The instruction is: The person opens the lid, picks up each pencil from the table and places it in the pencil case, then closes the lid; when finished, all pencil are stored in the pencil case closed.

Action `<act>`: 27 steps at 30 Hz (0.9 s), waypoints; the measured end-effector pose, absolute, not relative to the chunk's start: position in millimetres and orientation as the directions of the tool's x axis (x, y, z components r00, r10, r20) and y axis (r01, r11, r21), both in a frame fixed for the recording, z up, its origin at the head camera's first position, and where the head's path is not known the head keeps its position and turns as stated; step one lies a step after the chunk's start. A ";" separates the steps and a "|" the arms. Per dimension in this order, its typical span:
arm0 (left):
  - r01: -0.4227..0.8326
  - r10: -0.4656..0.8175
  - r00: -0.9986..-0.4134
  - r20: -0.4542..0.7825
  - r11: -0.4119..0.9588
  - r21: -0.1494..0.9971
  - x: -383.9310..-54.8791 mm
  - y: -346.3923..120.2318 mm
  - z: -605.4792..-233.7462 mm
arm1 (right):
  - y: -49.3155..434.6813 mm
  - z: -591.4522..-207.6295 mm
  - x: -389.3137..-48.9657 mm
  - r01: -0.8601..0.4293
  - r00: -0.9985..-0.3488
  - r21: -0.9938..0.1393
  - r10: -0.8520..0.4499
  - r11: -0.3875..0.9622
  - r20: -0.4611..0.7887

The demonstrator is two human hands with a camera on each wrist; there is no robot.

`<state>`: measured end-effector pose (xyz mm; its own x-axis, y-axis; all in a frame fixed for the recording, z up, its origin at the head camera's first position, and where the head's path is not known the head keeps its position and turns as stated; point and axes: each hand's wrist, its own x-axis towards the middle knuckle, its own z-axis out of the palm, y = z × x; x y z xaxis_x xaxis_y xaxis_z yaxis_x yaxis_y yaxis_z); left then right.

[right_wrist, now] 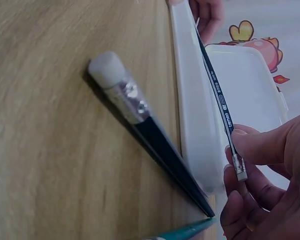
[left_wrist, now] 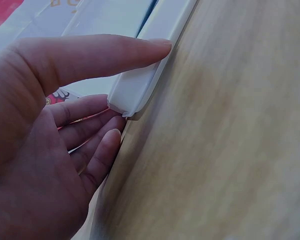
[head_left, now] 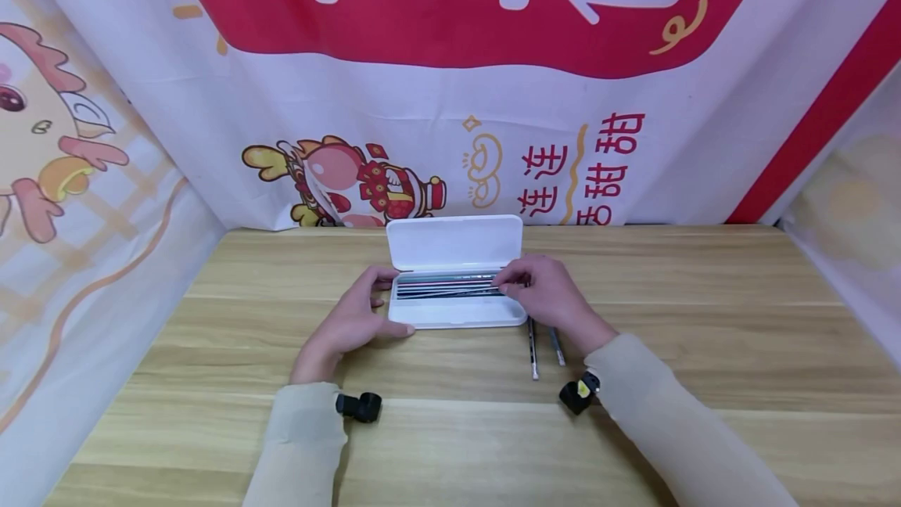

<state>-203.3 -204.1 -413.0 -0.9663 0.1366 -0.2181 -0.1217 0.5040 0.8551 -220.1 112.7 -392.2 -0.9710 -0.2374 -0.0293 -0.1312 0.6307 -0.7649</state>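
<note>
An open white pencil case lies lengthwise on the table, its lid raised at the back. Several pencils lie side by side inside it. My left hand holds the case's left end, thumb along the front edge and fingers around the far corner. In the right wrist view, my right hand pinches a black pencil close to its white eraser, between thumb and fingers. This pencil slants over the case, above the other pencils.
Two more pencils lie on the wooden table by the case's right front corner: a black pencil and a teal pencil, eraser ends toward me. A printed cloth hangs behind the table's back edge.
</note>
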 end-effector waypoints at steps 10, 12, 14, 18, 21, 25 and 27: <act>-0.113 0.136 -0.969 -0.207 0.502 0.858 -203.0 -200.2 -412.0 | 110.2 -398.1 -222.2 -0.168 -0.964 -0.740 -0.266 0.652 -0.016; -0.111 0.136 -0.969 -0.205 0.504 0.856 -203.4 -199.8 -412.0 | 110.4 -399.5 -222.7 -0.181 -0.962 -0.738 -0.274 0.650 -0.005; -0.113 0.133 -0.969 -0.207 0.506 0.855 -203.8 -199.6 -412.1 | 110.5 -400.8 -223.1 -0.185 -0.961 -0.738 -0.275 0.650 -0.002; -0.114 0.132 -0.969 -0.208 0.508 0.854 -204.0 -200.4 -412.6 | 110.4 -402.2 -223.9 -0.170 -0.964 -0.740 -0.265 0.651 -0.011; -0.114 0.132 -0.969 -0.208 0.508 0.854 -203.7 -201.6 -412.9 | 110.1 -402.0 -224.1 -0.159 -0.966 -0.742 -0.259 0.651 -0.021; -0.120 0.128 -0.969 -0.212 0.505 0.854 -203.7 -203.3 -413.7 | 110.0 -401.0 -223.0 -0.151 -0.966 -0.746 -0.257 0.648 -0.028; -0.124 0.128 -0.968 -0.216 0.505 0.854 -203.8 -204.0 -414.5 | 110.7 -399.8 -221.7 -0.147 -0.967 -0.752 -0.254 0.642 -0.029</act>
